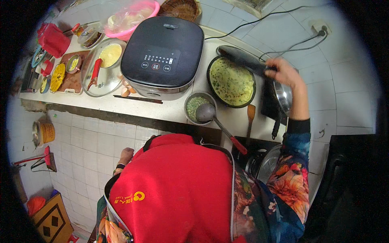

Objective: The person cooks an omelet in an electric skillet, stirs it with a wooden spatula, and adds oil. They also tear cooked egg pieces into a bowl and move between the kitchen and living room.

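Note:
My right hand grips the handle of a black lid, which stands tilted up over an electric griddle pan. A thin round pancake flecked with green lies in the pan. Hanging low by my side, my left hand has curled fingers, and nothing shows in it. In front of the pan, a metal bowl holds green-flecked batter. A ladle rests in the bowl, its red handle reaching toward me. Right of the bowl lies a wooden spatula.
A black rice cooker stands left of the pan, with chopsticks before it. Farther left are eggshells, a glass lid and a bowl of yellow liquid. A frying pan sits at the right; cords run along the wall.

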`<move>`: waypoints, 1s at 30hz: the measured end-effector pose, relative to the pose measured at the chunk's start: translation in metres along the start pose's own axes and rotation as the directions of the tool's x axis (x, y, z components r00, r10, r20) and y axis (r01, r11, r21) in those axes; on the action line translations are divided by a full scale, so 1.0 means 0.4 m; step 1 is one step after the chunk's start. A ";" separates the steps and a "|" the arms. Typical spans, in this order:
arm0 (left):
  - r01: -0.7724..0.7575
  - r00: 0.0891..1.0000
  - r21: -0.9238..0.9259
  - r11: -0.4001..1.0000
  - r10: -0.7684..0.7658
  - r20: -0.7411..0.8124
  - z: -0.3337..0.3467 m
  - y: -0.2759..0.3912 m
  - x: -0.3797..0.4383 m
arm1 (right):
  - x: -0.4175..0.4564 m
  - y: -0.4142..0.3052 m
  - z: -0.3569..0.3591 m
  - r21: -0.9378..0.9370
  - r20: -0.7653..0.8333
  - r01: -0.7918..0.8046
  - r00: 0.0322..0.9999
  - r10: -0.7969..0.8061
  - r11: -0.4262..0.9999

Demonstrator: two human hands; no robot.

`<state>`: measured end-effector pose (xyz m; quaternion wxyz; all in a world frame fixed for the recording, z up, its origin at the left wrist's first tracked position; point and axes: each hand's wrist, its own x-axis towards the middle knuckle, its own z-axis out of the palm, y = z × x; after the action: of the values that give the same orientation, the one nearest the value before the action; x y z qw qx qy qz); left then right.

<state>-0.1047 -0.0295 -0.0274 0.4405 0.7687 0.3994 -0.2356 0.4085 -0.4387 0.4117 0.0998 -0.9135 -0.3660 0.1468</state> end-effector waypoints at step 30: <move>0.187 0.982 -0.265 0.946 -0.174 0.072 -0.017 0.089 0.014 | -0.091 -0.028 0.269 0.061 0.342 -0.024 0.940 0.002 0.998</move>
<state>-0.0722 -0.0319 -0.0107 0.5274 0.6556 0.4860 -0.2363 0.3397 -0.4481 0.3212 0.0632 -0.8730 -0.3668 0.3153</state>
